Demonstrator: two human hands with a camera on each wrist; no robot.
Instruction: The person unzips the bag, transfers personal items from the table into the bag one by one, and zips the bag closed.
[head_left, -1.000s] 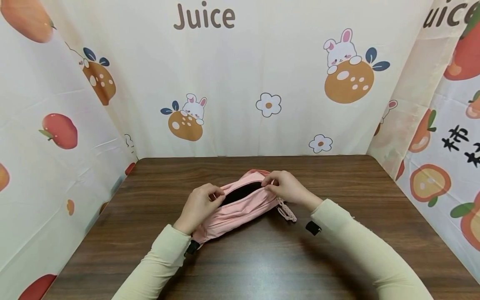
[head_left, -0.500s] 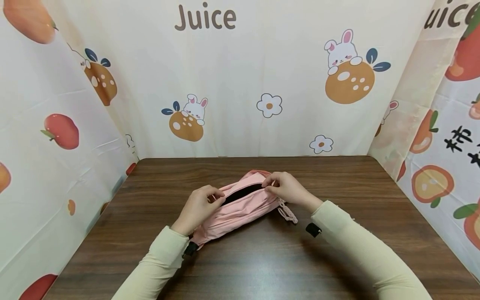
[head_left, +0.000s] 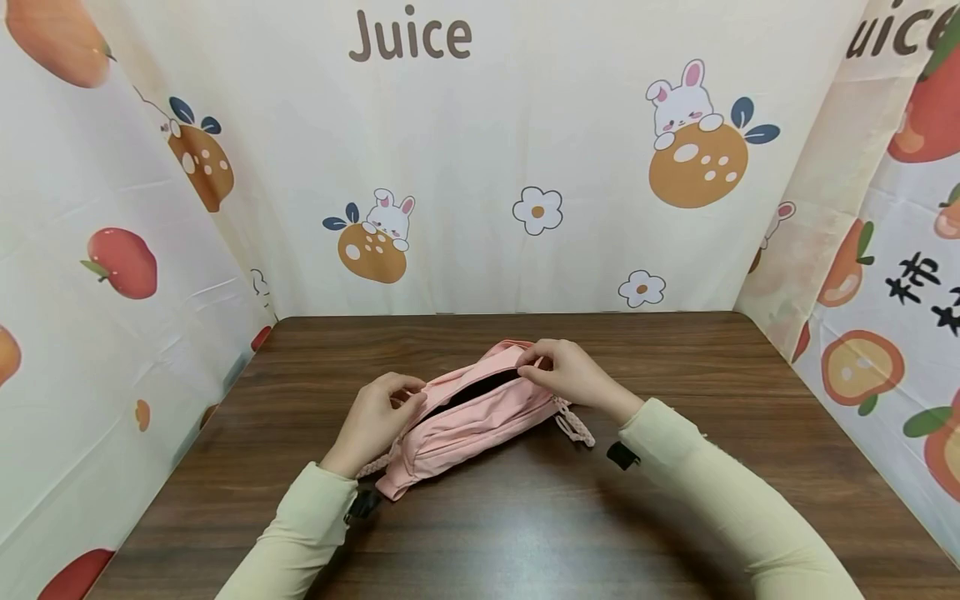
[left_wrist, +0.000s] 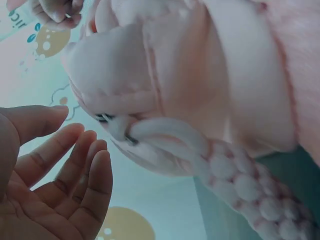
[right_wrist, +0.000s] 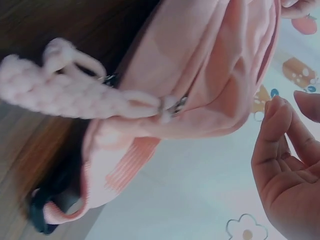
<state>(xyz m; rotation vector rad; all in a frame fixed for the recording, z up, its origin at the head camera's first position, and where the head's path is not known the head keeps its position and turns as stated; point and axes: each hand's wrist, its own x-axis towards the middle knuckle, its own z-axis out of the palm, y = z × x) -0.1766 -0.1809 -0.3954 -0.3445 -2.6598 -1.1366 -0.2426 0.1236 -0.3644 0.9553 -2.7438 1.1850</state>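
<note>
Nearest me, both sleeves [head_left: 300,533] reach in over the table [head_left: 525,517]. The pouch [head_left: 468,412] lies mid-table, slanting away to the right, its dark zip mouth facing up. My left hand [head_left: 372,421] is at the near-left end of that mouth, fingers curled at the fabric edge; the left wrist view shows the fingers loosely bent beside the pouch, so I cannot tell if it is truly pinching. It has slid down-left since a second ago, and the near end now shows free, with a braided pull [head_left: 375,467] peeking out. The mouth looks narrower than before. My right hand [head_left: 566,375] pinches the far rim near the top. Behind it trails the other braided cord [head_left: 573,427], then the curtain [head_left: 480,167].
</note>
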